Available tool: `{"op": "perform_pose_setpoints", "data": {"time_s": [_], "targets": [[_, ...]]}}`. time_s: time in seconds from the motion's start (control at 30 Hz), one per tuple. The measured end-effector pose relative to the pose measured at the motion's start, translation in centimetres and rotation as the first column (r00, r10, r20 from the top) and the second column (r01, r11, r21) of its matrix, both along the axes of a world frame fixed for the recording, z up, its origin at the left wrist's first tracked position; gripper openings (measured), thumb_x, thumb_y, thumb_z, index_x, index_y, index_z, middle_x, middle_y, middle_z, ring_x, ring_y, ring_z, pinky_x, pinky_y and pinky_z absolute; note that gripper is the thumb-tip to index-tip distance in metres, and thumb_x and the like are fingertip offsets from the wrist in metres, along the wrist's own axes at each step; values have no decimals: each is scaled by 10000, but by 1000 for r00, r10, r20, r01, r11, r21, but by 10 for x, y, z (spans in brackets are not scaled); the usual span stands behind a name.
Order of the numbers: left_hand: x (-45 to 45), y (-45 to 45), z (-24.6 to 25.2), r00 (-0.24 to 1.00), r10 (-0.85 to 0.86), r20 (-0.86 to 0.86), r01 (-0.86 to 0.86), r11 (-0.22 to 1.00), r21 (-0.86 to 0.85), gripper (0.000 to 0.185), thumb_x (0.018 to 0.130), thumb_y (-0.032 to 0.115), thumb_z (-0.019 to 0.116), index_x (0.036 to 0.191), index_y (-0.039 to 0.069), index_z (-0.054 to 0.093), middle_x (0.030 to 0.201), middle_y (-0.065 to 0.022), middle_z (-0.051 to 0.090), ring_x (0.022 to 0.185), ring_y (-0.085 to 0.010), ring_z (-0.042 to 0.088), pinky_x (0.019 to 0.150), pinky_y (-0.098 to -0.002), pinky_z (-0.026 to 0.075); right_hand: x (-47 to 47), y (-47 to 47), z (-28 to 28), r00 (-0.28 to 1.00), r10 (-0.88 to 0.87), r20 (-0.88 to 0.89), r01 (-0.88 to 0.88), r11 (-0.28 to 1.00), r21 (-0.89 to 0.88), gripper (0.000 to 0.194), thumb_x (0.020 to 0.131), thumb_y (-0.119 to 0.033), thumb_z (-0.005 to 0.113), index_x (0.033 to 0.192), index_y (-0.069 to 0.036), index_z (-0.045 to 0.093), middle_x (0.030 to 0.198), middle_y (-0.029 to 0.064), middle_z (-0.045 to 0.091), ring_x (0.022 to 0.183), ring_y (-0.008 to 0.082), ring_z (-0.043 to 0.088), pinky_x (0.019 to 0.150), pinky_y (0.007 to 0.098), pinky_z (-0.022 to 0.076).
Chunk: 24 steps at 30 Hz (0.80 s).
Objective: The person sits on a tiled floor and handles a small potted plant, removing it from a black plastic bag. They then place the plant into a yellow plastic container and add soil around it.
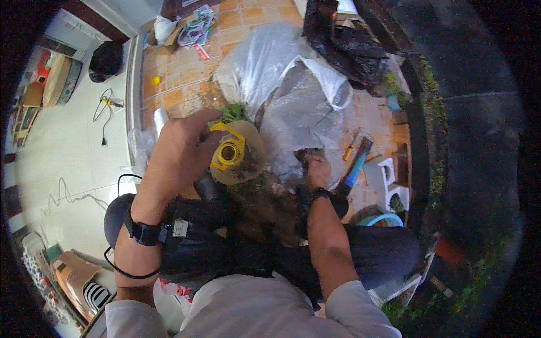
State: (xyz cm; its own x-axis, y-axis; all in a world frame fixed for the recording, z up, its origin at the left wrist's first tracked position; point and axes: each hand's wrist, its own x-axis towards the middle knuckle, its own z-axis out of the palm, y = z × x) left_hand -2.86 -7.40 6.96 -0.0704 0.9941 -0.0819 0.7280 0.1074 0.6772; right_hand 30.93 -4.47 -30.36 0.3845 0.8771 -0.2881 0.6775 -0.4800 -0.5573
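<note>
My left hand [186, 137] grips a yellow plastic piece [230, 153] by one side; it has a ring in the middle and arms reaching out. Behind the piece is a tan rounded container [252, 141], smudged with dirt, and green leaves [234, 113] show at its far side. My right hand [319, 170] is at the opening of a translucent plastic sack [296, 122], beside something dark. Its fingertips are partly hidden, so I cannot tell whether it holds anything. Dark brown soil [266, 207] lies between my legs, below both hands.
A blue-handled saw [357, 164] and a yellow-handled tool [348, 152] lie right of the sack. Farther right are a white block with openings [391, 186] and a light-blue basin [384, 219]. Black plastic bags [351, 46] stand at the back; a yellow cap [156, 80] lies on the tiles.
</note>
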Motion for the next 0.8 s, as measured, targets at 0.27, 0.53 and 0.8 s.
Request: {"op": "perform_pose_setpoints", "data": {"time_s": [0.27, 0.53, 0.8], "targets": [[2, -17, 4, 994, -74, 83, 71, 997, 34, 295, 877, 56, 638, 1169, 13, 642, 698, -90, 632, 612, -155, 630, 588, -306, 505, 6, -10, 72, 650, -271, -710, 310, 947, -77, 128, 861, -95, 698, 782, -16, 633, 762, 80, 646, 601, 184, 612, 511, 314, 526], [-11, -22, -6, 991, -90, 97, 75, 985, 153, 216, 856, 68, 651, 1068, 27, 674, 767, -106, 656, 601, -162, 630, 584, -314, 515, 5, -10, 119, 580, -309, -754, 332, 934, -127, 112, 862, -93, 701, 923, -8, 659, 805, 87, 660, 589, 197, 625, 518, 331, 534], [-27, -18, -25, 987, -159, 11, 154, 969, 194, 237, 815, 150, 628, 1009, 24, 679, 849, -166, 674, 723, -282, 666, 661, -387, 523, -12, 6, 127, 863, -57, -502, 197, 952, 232, 168, 798, -142, 761, 883, -4, 719, 774, 54, 689, 666, 157, 629, 616, 301, 504]]}}
